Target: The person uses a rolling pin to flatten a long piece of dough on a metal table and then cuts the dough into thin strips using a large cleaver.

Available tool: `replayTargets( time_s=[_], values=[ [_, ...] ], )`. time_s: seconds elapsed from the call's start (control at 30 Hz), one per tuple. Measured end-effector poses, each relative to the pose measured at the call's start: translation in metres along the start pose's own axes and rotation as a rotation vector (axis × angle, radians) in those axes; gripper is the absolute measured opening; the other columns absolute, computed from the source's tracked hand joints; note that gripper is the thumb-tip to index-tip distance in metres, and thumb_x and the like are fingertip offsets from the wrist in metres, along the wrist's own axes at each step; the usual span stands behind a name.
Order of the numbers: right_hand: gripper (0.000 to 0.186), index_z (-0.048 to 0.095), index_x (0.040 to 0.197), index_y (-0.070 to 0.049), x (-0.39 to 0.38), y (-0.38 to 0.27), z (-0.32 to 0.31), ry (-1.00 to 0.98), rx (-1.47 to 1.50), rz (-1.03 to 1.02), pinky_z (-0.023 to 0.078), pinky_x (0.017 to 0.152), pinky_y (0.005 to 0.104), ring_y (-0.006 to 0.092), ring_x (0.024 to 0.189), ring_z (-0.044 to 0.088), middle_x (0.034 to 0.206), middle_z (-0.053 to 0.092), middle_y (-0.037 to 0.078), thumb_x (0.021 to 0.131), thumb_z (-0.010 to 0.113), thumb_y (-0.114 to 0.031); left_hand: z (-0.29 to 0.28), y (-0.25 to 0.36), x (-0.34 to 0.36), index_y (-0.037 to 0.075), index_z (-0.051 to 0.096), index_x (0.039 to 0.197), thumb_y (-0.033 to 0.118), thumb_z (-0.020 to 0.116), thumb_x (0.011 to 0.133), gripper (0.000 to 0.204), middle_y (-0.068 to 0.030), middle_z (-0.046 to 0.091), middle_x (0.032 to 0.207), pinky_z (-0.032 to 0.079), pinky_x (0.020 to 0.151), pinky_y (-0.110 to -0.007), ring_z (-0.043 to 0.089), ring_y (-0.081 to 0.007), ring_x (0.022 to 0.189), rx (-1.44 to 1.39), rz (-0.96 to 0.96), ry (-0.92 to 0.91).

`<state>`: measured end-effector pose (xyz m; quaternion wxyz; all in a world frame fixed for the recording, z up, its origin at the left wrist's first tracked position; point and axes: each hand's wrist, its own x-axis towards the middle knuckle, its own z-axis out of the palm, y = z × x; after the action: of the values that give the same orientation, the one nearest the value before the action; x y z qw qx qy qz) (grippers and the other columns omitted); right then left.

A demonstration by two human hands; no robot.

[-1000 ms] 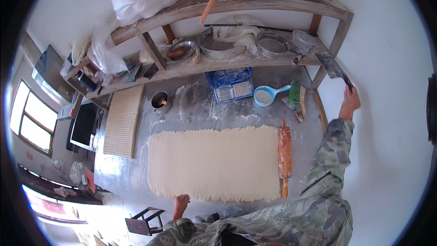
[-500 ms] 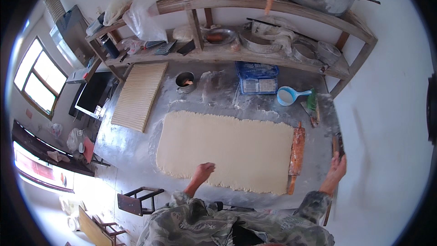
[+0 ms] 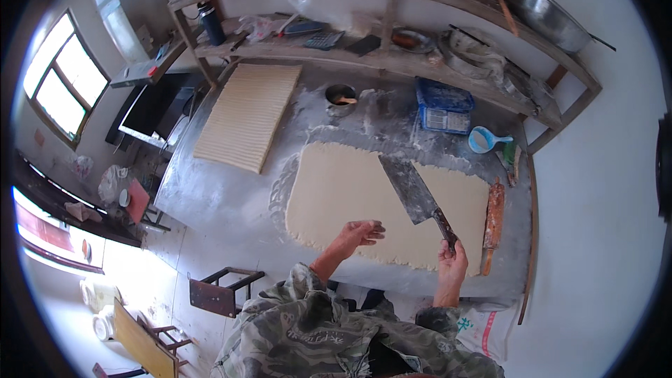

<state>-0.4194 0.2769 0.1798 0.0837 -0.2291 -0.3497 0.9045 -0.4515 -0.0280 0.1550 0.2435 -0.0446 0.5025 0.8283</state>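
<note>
A broad, flat sheet of pale dough (image 3: 336, 189) with ragged edges lies on the floured metal table. My right hand (image 3: 453, 266) grips the dark handle of a cleaver (image 3: 409, 192). Its wide blade is over the dough and points away to the far left; whether it touches the dough I cannot tell. Over the dough's near edge is my left hand (image 3: 359, 236), fingers stretched out and nothing in them. Along the dough's right edge rests a flour-dusted rolling pin (image 3: 494, 217).
A pale ribbed sheet (image 3: 248, 115) lies at the table's far left. Farther back are a metal pot (image 3: 341, 100), a blue scale (image 3: 444, 106), a blue dipper (image 3: 483, 140) and a green brush (image 3: 509, 157). A wooden shelf (image 3: 280, 45) spans the back; a stool (image 3: 213, 297) stands at near left.
My right hand has come left from the table's right edge and now holds the cleaver over the dough. My left hand's curled fingers have stretched out. The whole view has shifted.
</note>
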Motion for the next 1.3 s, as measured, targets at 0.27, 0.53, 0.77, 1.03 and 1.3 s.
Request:
replayTargets(
  time_s=[0.27, 0.53, 0.77, 1.03, 1.3],
  values=[
    [0.030, 0.059, 0.116, 0.001, -0.095, 0.034, 0.056, -0.201, -0.037, 0.020, 0.053, 0.069, 0.0294, 0.0204, 0.079, 0.066, 0.100, 0.068, 0.012, 0.092, 0.060, -0.017, -0.075, 0.017, -0.087, 0.000, 0.053, 0.131, 0.041, 0.049, 0.100, 0.051, -0.0126, 0.064, 0.124, 0.051, 0.088, -0.035, 0.064, -0.0234, 0.111, -0.102, 0.015, 0.147],
    [0.031, 0.059, 0.115, 0.004, -0.111, 0.147, 0.094, -0.416, -0.238, 0.646, 0.050, 0.060, 0.0283, 0.0177, 0.066, 0.061, 0.082, 0.065, 0.012, 0.088, 0.062, -0.011, -0.116, -0.010, -0.134, 0.000, 0.058, 0.126, 0.038, 0.056, 0.097, 0.047, -0.0118, 0.067, 0.116, 0.052, 0.084, -0.033, 0.067, -0.0218, 0.103, -0.090, 0.012, 0.306],
    [0.036, 0.058, 0.119, 0.004, -0.154, 0.119, 0.099, -0.594, -0.387, 0.421, 0.052, 0.063, 0.0287, 0.0177, 0.067, 0.066, 0.085, 0.068, 0.014, 0.088, 0.064, -0.013, -0.195, -0.018, -0.184, 0.001, 0.060, 0.123, 0.034, 0.059, 0.095, 0.044, -0.0120, 0.068, 0.113, 0.051, 0.081, -0.033, 0.068, -0.0224, 0.098, 0.002, -0.032, 0.524],
    [0.034, 0.059, 0.115, 0.005, -0.139, 0.196, 0.138, -0.417, -0.559, 0.508, 0.049, 0.053, 0.0281, 0.0166, 0.058, 0.061, 0.081, 0.066, 0.016, 0.086, 0.065, -0.012, -0.274, 0.009, -0.155, 0.002, 0.063, 0.115, 0.032, 0.060, 0.094, 0.037, -0.0085, 0.070, 0.103, 0.051, 0.072, -0.029, 0.069, -0.0186, 0.090, 0.041, -0.042, 0.465],
    [0.029, 0.060, 0.109, 0.005, -0.138, 0.296, 0.189, -0.250, -0.652, 0.462, 0.047, 0.051, 0.0273, 0.0153, 0.056, 0.060, 0.080, 0.066, 0.017, 0.088, 0.066, -0.014, -0.403, 0.052, -0.121, 0.004, 0.067, 0.110, 0.029, 0.061, 0.093, 0.030, -0.0060, 0.071, 0.097, 0.050, 0.066, -0.027, 0.069, -0.0154, 0.083, 0.178, -0.027, 0.416]
  ],
)
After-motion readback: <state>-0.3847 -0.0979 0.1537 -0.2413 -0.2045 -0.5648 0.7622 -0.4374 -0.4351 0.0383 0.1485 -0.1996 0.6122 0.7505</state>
